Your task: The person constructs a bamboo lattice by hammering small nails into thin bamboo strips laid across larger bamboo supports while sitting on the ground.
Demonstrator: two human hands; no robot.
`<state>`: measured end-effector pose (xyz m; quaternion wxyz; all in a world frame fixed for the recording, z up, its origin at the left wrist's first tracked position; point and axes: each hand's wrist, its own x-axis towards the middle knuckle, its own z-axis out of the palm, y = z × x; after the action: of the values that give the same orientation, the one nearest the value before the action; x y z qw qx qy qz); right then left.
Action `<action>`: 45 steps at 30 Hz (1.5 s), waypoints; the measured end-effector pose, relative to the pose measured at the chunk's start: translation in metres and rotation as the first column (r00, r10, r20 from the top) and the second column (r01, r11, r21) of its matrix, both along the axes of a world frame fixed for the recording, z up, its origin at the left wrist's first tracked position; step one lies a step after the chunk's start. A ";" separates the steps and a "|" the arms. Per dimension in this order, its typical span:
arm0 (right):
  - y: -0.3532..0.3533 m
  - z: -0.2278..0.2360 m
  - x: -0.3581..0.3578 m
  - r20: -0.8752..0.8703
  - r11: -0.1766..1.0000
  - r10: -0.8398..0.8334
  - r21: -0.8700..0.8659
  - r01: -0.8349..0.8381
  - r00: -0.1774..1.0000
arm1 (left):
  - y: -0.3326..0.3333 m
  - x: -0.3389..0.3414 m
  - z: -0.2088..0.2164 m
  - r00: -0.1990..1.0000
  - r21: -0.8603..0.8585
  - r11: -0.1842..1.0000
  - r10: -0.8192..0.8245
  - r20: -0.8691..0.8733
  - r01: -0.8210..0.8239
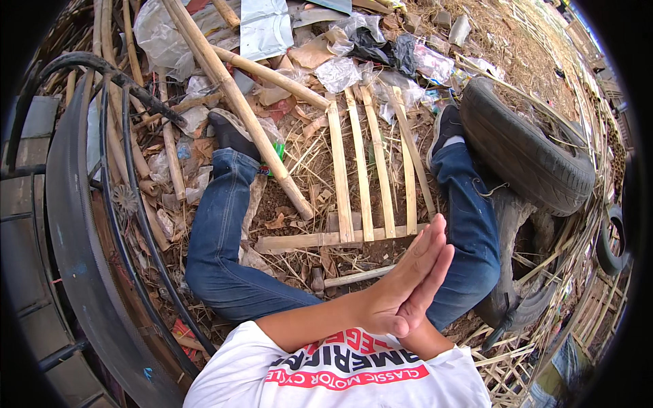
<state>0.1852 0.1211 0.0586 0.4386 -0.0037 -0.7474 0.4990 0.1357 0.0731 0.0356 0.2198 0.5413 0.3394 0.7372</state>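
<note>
My left hand (394, 289) and my right hand (428, 282) are pressed palm to palm in front of my chest. Their fingers are stretched out together, pointing up and to the right, and I see nothing held between them. Beyond them, between my feet, several split bamboo slats (360, 173) lie side by side on the ground. Their near ends rest on a crosswise bamboo strip (299, 241). A shorter bamboo stick (360, 276) lies closer to me, beneath the hands.
At the right, a worn tyre (524, 146) leans by my leg. Long bamboo poles (235, 102) slant across the left, near a black metal-framed chair (85, 224). Plastic bags (384, 51), a grey sheet (265, 27) and dry leaves litter the far ground. Thin bamboo strips (578, 272) pile up at right.
</note>
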 end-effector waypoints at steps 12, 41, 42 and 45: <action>0.003 0.013 0.026 0.121 0.998 0.065 0.004 -0.066 0.991 | -0.013 0.012 0.030 0.999 0.089 0.995 0.036 -0.039 -0.033; -0.022 -0.023 0.032 0.171 0.979 0.087 -0.196 -0.053 0.981 | -0.019 0.009 0.031 0.991 -0.136 0.990 0.023 -0.130 -0.041; -0.025 -0.026 0.033 0.181 0.977 0.113 -0.198 -0.076 0.977 | -0.020 0.006 0.030 0.990 -0.162 0.984 0.046 -0.132 -0.067; -0.028 -0.029 0.036 0.229 0.972 0.182 -0.190 -0.139 0.956 | -0.020 -0.006 0.028 0.985 -0.225 0.965 0.109 -0.136 -0.138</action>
<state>0.2214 0.0935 0.0293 0.2989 -0.0422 -0.7478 0.5913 0.1293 0.0532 0.0632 0.2141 0.5336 0.4697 0.6699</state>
